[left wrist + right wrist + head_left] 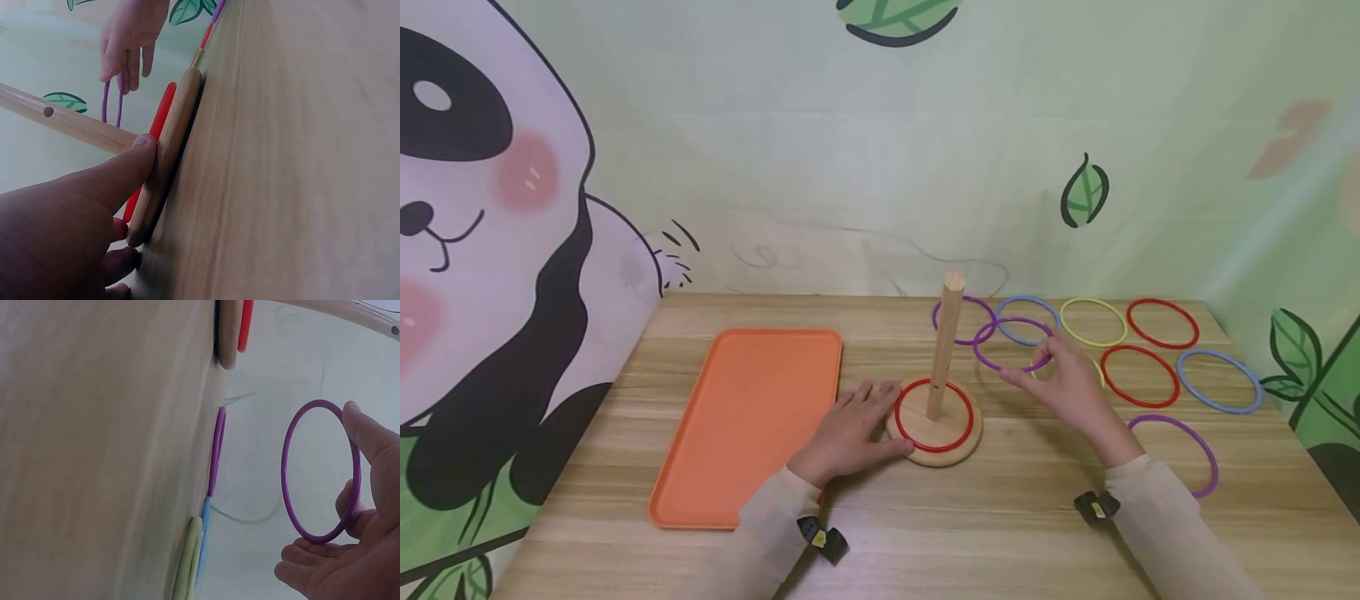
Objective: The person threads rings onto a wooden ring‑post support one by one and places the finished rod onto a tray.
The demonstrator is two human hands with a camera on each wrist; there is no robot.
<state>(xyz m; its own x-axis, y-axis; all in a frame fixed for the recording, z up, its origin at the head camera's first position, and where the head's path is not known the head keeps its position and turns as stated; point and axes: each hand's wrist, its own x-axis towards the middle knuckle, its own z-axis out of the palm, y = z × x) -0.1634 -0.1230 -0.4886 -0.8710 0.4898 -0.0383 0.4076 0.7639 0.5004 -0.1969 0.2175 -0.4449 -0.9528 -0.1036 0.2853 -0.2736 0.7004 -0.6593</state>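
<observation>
A wooden peg stand [946,350] has an upright post on a round base, with a red ring [901,425] lying around the post's foot. My left hand [857,433] grips the base's left edge, thumb at the front rim; the thumb [134,165] appears close up in the left wrist view. To the right of the post, my right hand [1067,383] pinches a purple ring [987,360] above the table. In the right wrist view this purple ring [284,469] hangs clear of the post, between thumb and fingers.
An orange tray [760,400] lies left of the stand. Behind and right are a purple ring [936,318], blue rings [1026,297] [1221,408], yellow rings [1093,345], red rings [1163,301] [1138,404] and another purple ring [1210,458]. A patterned wall backs the table.
</observation>
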